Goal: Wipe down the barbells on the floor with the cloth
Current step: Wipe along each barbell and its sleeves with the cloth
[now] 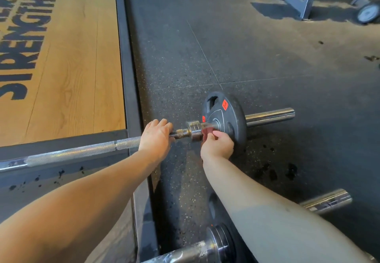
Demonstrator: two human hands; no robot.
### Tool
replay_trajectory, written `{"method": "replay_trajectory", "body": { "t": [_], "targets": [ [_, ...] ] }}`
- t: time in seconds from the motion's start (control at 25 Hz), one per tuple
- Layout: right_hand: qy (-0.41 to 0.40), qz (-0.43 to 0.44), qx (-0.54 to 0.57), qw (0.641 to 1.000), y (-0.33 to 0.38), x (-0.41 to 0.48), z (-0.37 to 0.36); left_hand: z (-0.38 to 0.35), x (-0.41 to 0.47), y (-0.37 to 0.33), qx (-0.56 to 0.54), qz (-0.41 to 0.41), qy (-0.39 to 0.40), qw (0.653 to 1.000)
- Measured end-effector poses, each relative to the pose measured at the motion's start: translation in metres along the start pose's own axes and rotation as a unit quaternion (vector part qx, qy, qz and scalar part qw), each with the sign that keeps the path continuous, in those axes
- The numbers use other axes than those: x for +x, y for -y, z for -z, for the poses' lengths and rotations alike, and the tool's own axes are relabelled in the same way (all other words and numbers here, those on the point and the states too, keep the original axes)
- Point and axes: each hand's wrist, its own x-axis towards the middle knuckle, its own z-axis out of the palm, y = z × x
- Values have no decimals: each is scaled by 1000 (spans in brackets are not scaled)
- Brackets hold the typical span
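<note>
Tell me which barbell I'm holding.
The farther barbell, carrying the orange-stickered plate: left hand grips its shaft, right hand holds the cloth against it. No hand holds the nearer barbell.

Behind near barbell (327, 201) lies far barbell (82, 151) — platform (72, 67) left.

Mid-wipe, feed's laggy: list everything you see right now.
Barbells: two, silver; far barbell across the middle, near barbell at bottom.
Weight plate: one clearly seen, black, orange stickers, on far barbell.
Cloth: one, reddish, at far barbell's collar.
Platform: one, tan wood, upper left.
Floor: one, dark speckled rubber, throughout.
Wheeled frame: one, grey, top right.
Left grip: one, bare, holds far barbell's shaft.
Right grip: one, bare, pinches the cloth.
</note>
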Motion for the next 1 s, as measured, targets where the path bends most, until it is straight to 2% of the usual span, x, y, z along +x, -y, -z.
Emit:
{"method": "replay_trajectory", "body": {
  "t": [0.12, 0.24, 0.44, 0.56, 0.72, 0.8, 0.88, 0.92, 0.96, 1.0],
  "targets": [
    [-2, 74, -72, 995, -17, -4, 11, -2, -13, -5, 21, -19, -1, 1000],
    [-20, 95, -90, 991, -25, -6, 15, -6, -26, -12, 40, -28, -17, 999],
    [-25, 123, -137, 983, -27, -16, 27, -6, -42, -25, 71, -39, 3, 997],
    [-6, 177, -185, 967, -21, -16, 28, -7, -48, -25, 82, -51, 4, 995],
    [28, 159, -253, 954, 1, -3, 13, -6, -52, -26, 97, -76, 3, 992],
    [71, 170, -258, 948, 17, 4, 2, -4, -54, -25, 107, -93, 2, 990],
    [121, 236, -273, 925, 20, 5, 2, 2, -56, -16, 106, -122, -12, 987],
    [142, 277, -310, 898, 13, 2, 5, 6, -60, -7, 98, -123, -18, 987],
    [141, 306, -344, 877, 3, -5, 11, 9, -65, 5, 93, -118, -21, 988],
    [115, 318, -358, 870, -12, -15, 18, 13, -70, 16, 95, -112, -18, 989]
  ]
}}
